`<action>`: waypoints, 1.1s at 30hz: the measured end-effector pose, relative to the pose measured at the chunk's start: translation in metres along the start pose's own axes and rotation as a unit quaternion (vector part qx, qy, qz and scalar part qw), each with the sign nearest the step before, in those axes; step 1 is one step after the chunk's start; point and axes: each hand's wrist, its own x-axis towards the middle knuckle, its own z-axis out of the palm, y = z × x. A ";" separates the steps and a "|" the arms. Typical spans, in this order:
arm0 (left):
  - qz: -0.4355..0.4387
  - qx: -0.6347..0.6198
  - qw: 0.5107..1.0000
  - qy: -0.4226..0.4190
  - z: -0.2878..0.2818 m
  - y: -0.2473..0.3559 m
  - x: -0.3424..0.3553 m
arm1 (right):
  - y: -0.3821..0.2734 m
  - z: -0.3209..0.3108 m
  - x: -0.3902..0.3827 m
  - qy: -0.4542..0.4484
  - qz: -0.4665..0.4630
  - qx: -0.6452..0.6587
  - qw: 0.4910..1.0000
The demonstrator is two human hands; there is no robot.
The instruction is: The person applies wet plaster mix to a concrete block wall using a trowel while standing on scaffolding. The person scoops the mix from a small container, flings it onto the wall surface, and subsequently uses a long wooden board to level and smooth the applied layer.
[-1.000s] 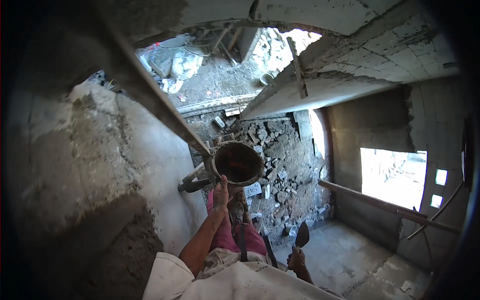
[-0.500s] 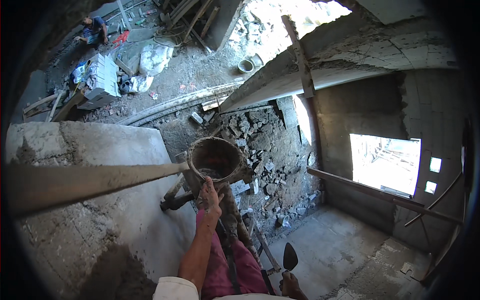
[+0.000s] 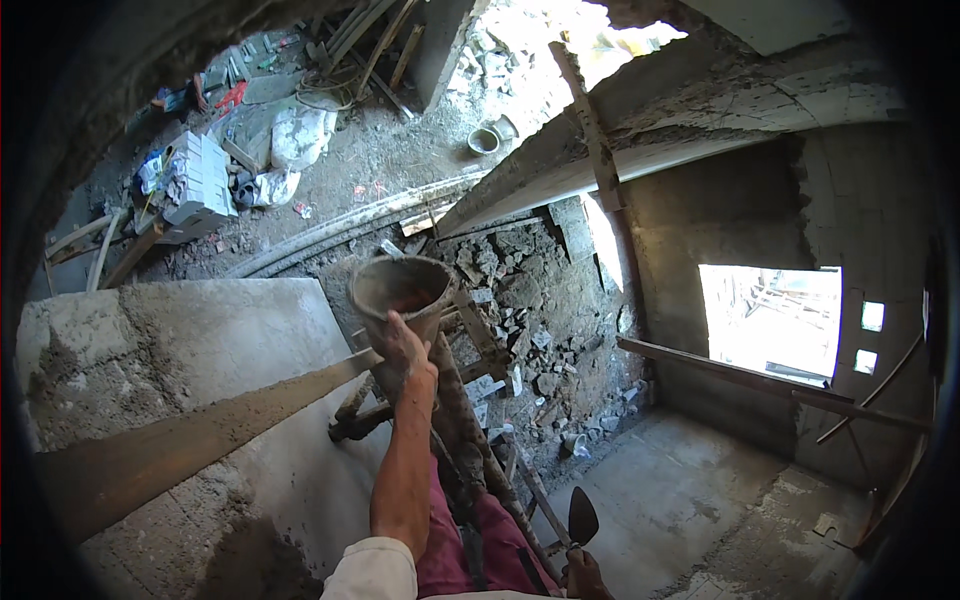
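My left hand (image 3: 407, 345) grips the near rim of a mortar-stained bucket (image 3: 400, 285), thumb at the edge. Its mouth leans away from me, and the inside is mostly in shadow. Low at the right, my right hand (image 3: 584, 576) is closed round the handle of a pointed trowel (image 3: 583, 517), its blade upward. A long wooden board (image 3: 210, 440) runs from the left to just beside the bucket, over a grey plastered wall (image 3: 270, 330). Wooden poles (image 3: 455, 400) stand under and beside the bucket.
Broken rubble (image 3: 520, 290) covers the ground beyond. Another bucket (image 3: 483, 141) lies farther off. White stacked boxes (image 3: 198, 180) stand at upper left near a partly hidden person (image 3: 180, 98). A slanted concrete slab (image 3: 660, 130) and a horizontal beam (image 3: 720, 375) occupy the right.
My left hand and the bucket have moved left and away, and the bucket has tilted. The board's near end sits lower in view. The trowel has hardly moved.
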 end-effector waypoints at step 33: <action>0.056 0.483 0.869 -0.092 -0.320 0.038 -0.106 | 0.001 0.012 -0.068 -0.050 -0.114 0.156 0.980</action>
